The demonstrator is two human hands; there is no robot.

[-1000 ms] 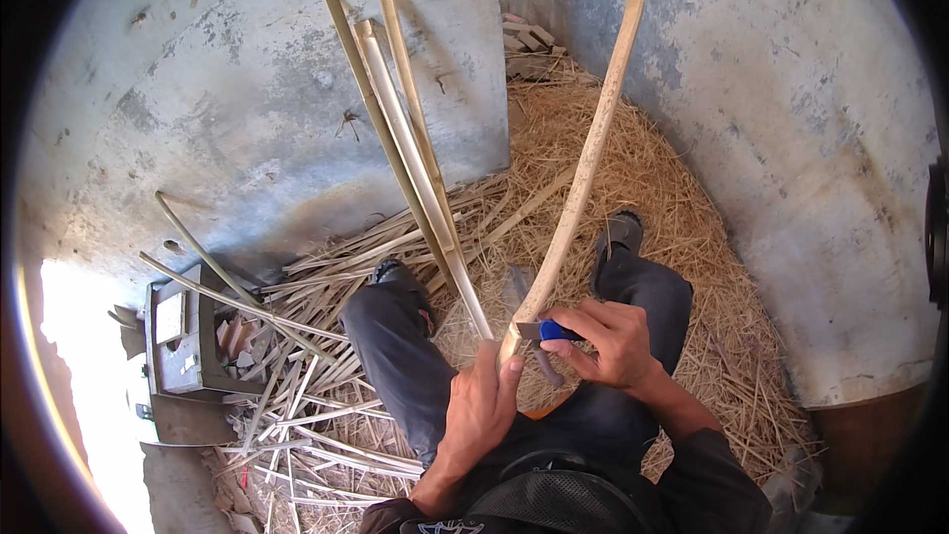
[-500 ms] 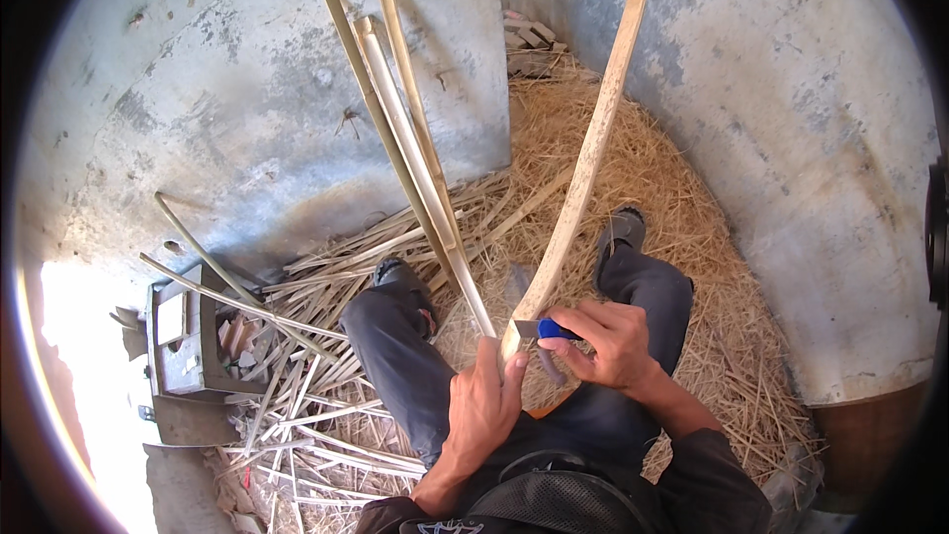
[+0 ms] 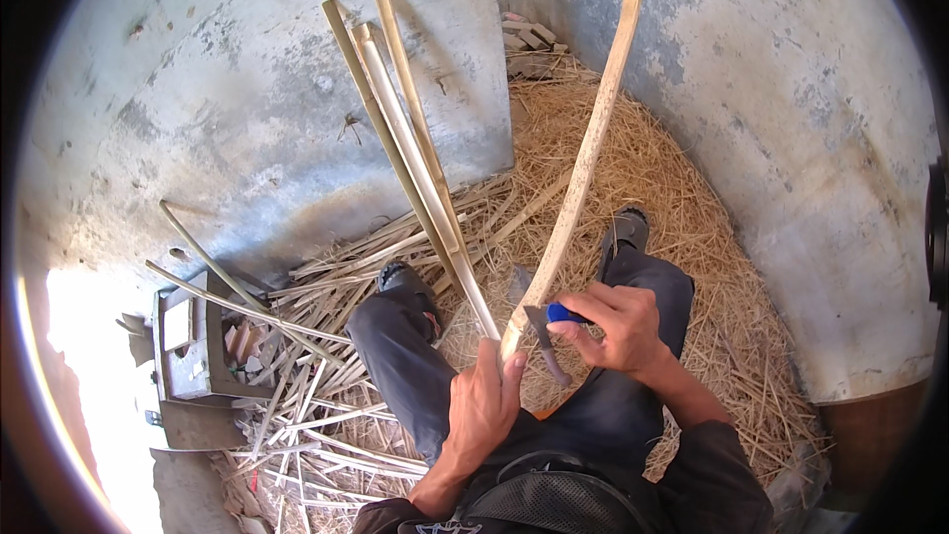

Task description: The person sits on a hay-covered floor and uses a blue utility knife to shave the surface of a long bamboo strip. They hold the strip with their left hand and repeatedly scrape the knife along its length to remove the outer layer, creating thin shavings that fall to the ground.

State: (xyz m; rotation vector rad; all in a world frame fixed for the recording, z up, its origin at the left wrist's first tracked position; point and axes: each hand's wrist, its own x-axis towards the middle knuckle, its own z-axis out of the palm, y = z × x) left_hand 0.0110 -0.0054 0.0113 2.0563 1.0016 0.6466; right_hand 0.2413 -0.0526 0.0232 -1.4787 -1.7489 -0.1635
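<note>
My left hand (image 3: 482, 400) is closed round the near end of a long split bamboo strip (image 3: 585, 163), which rises away from me between my knees and curves at its far end. My right hand (image 3: 621, 328) grips a knife with a blue handle (image 3: 564, 312). Its short, wide metal blade (image 3: 537, 318) rests against the strip's right edge, just beyond my left thumb. Right by my left fingers is the lower end of a pale bamboo strip (image 3: 474, 299); whether they hold it too, I cannot tell.
Several bamboo strips (image 3: 388, 129) lean on the wall ahead. A hatchet-like tool with a brown handle (image 3: 555, 361) is below the knife. Cut slats (image 3: 331, 336) lie heaped at the left beside an open box (image 3: 188, 346). Straw-like shavings (image 3: 643, 158) cover the ground around my feet.
My right hand and the knife have moved slightly up and to the right along the strip. The strip's far end has shifted a little left; my left hand keeps its place.
</note>
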